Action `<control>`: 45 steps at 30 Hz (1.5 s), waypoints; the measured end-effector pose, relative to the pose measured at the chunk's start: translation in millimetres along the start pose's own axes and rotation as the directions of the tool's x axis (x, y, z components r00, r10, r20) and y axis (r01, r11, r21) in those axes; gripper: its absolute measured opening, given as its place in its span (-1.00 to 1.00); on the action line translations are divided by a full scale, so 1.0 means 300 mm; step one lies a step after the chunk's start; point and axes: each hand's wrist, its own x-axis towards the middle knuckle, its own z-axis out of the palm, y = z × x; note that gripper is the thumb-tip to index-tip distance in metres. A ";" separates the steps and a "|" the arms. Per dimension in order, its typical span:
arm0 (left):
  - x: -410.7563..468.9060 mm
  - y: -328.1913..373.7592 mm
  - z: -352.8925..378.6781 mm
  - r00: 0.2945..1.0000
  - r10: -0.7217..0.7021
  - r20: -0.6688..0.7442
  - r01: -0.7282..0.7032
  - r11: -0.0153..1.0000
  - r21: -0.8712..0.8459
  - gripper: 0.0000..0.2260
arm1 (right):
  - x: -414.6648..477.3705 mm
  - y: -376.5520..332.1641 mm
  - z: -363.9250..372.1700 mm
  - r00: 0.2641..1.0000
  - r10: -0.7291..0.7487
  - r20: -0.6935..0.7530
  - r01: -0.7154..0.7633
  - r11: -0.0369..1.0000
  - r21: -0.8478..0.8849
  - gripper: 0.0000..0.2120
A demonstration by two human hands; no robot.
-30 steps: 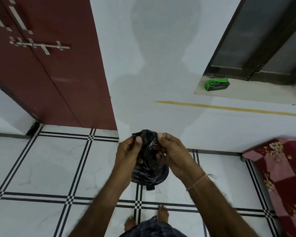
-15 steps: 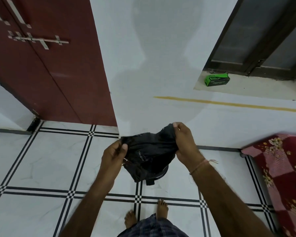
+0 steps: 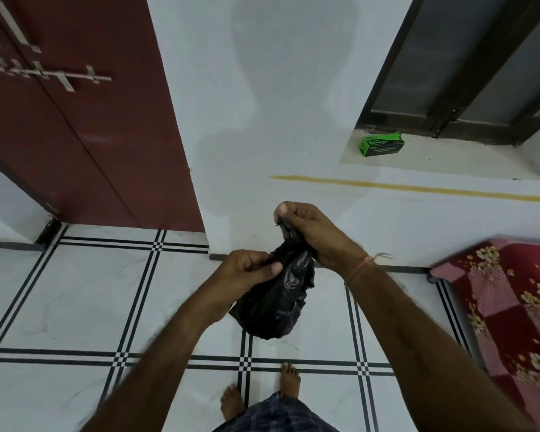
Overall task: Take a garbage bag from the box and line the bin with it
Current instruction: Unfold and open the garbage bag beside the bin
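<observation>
A crumpled black garbage bag (image 3: 276, 304) hangs in front of me over the tiled floor. My left hand (image 3: 248, 269) pinches its upper left edge. My right hand (image 3: 312, 232) grips the bag's top a little higher and to the right, fingers closed on the plastic. The green garbage bag box (image 3: 382, 146) lies on the window ledge at the upper right, well beyond both hands. The hanging bag covers the floor below it, and I cannot make out the bin.
A dark red door (image 3: 75, 120) with a metal latch stands at the left. A white wall runs behind my hands. A red floral mattress (image 3: 512, 307) lies at the right. My bare feet (image 3: 262, 391) stand on the white tiles.
The bag was spread wide between my hands; now it hangs bunched and lower. My right hand has risen and my hands have come closer together.
</observation>
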 end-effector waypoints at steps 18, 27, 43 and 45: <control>-0.007 -0.048 0.093 0.928 -0.146 -0.344 -0.026 0.892 -0.450 -0.58 | -0.190 0.133 0.123 0.971 0.087 -0.224 -0.038 0.976 0.215 -0.86; 0.001 -0.109 -0.007 0.872 -0.288 -0.394 -0.076 0.717 -0.693 -0.52 | -0.163 0.206 0.026 0.905 0.379 -0.195 -0.182 0.758 0.627 -0.81; 0.013 -0.166 -0.286 0.658 -0.566 -0.497 -0.278 0.430 -0.859 -0.75 | -0.121 0.351 -0.143 0.850 0.421 -0.318 0.027 0.566 0.824 -0.80; 0.014 -0.183 -0.336 0.640 -0.588 -0.494 -0.287 0.413 -0.864 -0.73 | -0.127 0.376 -0.146 0.854 0.335 -0.398 -0.120 0.871 0.477 -0.90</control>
